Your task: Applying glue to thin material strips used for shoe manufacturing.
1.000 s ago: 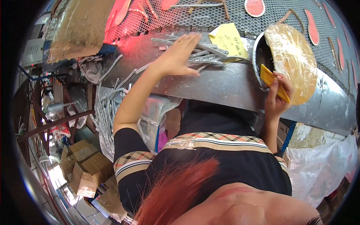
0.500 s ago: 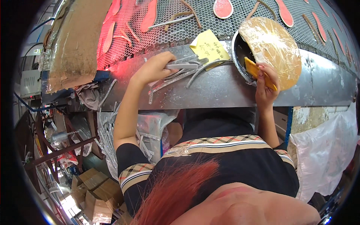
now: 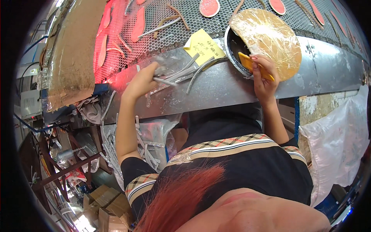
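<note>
My left hand [image 3: 143, 80] is closed around one or more narrow grey strips [image 3: 165, 82], and motion smears the ends past its fingers. More grey strips [image 3: 198, 74] lie beside it on the metal ledge. My right hand [image 3: 265, 79] grips a flat yellow tool [image 3: 264, 72] whose far end goes into a round pot [image 3: 229, 47] with dark insides. The working end is hidden, so I cannot tell its kind. A tape-covered tan disc [image 3: 273, 36] lies over most of the pot. Next to the pot is a yellow note [image 3: 204, 45] with handwriting.
Behind the ledge [image 3: 216, 92] runs a mesh belt [image 3: 166, 38] carrying pink insole shapes [image 3: 209, 7] and thin brown strips, lit red at the left. A cardboard sheet [image 3: 71, 54] stands left. Many strips [image 3: 112, 149] hang below the ledge; clear plastic sheeting [image 3: 340, 135] hangs right.
My left hand has moved a little left and down with its strips, which are now smeared by motion. The whole view has shifted slightly. My right hand stays at the pot with the yellow tool.
</note>
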Demonstrator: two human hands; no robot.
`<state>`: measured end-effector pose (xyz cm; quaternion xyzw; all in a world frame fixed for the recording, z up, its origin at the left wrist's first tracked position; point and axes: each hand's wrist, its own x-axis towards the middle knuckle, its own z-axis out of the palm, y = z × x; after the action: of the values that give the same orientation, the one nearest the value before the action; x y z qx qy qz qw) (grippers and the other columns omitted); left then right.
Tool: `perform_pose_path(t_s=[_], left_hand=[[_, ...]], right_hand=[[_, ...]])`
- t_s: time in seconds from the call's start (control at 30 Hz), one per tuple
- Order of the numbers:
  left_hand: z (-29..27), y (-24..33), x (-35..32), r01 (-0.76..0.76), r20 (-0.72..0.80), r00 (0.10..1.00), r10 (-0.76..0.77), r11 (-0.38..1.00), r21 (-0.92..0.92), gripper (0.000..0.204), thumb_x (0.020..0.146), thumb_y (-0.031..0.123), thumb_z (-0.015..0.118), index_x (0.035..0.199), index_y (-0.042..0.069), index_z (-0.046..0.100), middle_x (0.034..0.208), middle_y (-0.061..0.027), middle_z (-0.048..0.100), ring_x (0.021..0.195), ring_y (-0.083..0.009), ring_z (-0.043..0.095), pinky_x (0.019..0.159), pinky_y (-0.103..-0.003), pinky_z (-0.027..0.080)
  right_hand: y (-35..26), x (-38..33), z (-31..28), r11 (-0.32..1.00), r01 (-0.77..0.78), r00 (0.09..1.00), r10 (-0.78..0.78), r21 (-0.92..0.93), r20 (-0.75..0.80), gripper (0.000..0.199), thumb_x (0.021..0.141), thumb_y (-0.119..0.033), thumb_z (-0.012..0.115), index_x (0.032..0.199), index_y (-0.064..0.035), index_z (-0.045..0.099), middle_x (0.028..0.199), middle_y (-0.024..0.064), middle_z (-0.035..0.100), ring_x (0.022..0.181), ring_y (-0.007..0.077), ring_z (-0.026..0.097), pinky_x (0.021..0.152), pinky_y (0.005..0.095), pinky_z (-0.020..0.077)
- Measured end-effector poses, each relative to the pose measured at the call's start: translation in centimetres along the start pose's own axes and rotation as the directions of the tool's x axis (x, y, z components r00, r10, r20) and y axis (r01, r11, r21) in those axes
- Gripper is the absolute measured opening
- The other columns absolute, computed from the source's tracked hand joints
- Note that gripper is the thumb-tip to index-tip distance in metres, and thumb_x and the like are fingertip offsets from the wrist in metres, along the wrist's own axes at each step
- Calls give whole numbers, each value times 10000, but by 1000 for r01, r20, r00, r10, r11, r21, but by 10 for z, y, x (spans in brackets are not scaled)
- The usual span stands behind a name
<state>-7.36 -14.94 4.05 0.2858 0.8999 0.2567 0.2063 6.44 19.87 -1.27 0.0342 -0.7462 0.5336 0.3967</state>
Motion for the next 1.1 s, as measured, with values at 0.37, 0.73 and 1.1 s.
perform_pose_path(t_s=[0.37, 0.73, 1.1], left_hand=[[-15, 84, -1, -623, -685, 728, -25, 393, -676, 107, 887, -3, 499, 994, 1, 495, 708, -69, 526, 607, -150, 533, 565, -320, 461], [132, 99, 42, -231, -366, 929, -53, 690, -686, 146, 886, -29, 515, 1011, -3, 442, 782, -90, 570, 730, -172, 604, 708, -327, 514], [95, 113, 41, -108, -432, 895, 110, 994, 30, 331, 806, 145, 684, 1044, -59, 575, 819, -219, 650, 756, -277, 670, 650, -361, 500]], right_hand=[[4, -9, 0, 989, -85, 994, 93, 122, -61, 158, 876, 21, 592, 1032, 3, 609, 999, 140, 647, 954, 216, 619, 831, 300, 484], [3, -1, -1, 1000, -5, 999, 6, 17, -45, 173, 835, 28, 622, 1004, -10, 614, 951, 129, 658, 883, 246, 632, 781, 316, 491], [-3, 0, -1, 999, 27, 999, -27, -24, 25, 219, 814, 46, 643, 1021, -21, 613, 969, 102, 661, 876, 231, 644, 773, 310, 502]])
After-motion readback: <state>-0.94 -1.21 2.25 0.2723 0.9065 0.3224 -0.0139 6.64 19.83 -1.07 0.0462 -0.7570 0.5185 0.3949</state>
